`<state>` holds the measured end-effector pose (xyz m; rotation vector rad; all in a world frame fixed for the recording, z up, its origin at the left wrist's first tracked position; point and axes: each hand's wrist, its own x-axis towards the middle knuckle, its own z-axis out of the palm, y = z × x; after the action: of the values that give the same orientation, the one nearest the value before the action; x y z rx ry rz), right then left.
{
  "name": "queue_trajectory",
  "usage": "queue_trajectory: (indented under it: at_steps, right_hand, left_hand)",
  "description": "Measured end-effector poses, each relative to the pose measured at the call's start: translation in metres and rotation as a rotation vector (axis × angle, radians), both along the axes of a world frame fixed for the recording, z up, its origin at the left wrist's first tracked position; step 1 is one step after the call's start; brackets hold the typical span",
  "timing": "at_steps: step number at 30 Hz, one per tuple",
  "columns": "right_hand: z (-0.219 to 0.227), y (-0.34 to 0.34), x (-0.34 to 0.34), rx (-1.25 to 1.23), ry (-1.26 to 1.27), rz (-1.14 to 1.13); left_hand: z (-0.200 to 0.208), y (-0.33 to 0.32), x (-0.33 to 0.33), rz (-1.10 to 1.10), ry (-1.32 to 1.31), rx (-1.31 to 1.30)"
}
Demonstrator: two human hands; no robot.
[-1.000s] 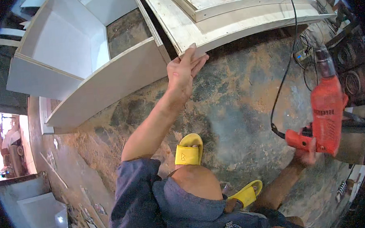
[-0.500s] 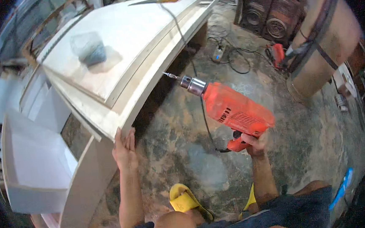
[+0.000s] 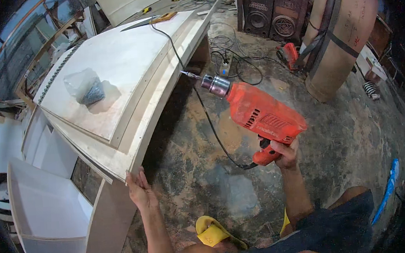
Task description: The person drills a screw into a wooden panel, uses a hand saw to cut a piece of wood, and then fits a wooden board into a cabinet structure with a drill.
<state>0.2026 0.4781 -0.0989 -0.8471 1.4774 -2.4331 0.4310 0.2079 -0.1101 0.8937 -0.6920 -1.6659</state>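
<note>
My right hand (image 3: 286, 154) is wrapped round the handle of a red corded drill (image 3: 265, 115), with the index finger by the trigger. A bit (image 3: 190, 74) sits in its metal chuck, pointing up and left beside the long edge of a white wooden cabinet (image 3: 155, 90). Whether the tip touches that edge I cannot tell. At the cabinet's near corner my left hand (image 3: 141, 189) grips the edge, fingers bent against it. On the white top lie a clear plastic bag (image 3: 86, 87) with small dark pieces inside and a handsaw (image 3: 157, 18) at the far end.
The drill's black cord (image 3: 207, 114) runs over the cabinet and down to the floor. A power strip (image 3: 226, 67) with tangled cables, a second red tool (image 3: 291, 55), speakers (image 3: 270, 13) and a large brown roll (image 3: 342, 37) stand beyond. A white open box (image 3: 48, 203) is at left.
My view has shifted, so the cabinet sits further left and lower. The drill remains in my right hand, its bit near the cabinet edge; my left hand stays at the corner.
</note>
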Motion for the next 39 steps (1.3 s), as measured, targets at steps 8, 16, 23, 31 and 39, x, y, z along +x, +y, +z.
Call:
queue_trajectory:
  at_steps: [8, 16, 23, 31, 39]
  right_hand:
    - [-0.009, -0.005, 0.0, -0.065, -0.028, -0.021]
    - [-0.013, -0.002, -0.003, -0.036, 0.042, 0.072]
    - [-0.018, -0.008, -0.001, -0.035, -0.041, 0.123]
    - [-0.015, -0.009, 0.0, 0.017, 0.078, 0.114]
    - [-0.024, -0.02, 0.032, 0.171, 0.129, 0.093]
  left_hand:
    - [-0.004, -0.001, 0.003, 0.041, -0.015, -0.035]
    - [0.007, -0.013, -0.005, -0.012, 0.026, 0.016]
    - [0.002, -0.011, 0.007, 0.01, 0.016, 0.006]
    - [0.006, -0.012, 0.006, -0.032, 0.088, 0.052]
    - [0.015, -0.015, 0.009, -0.028, 0.081, 0.072]
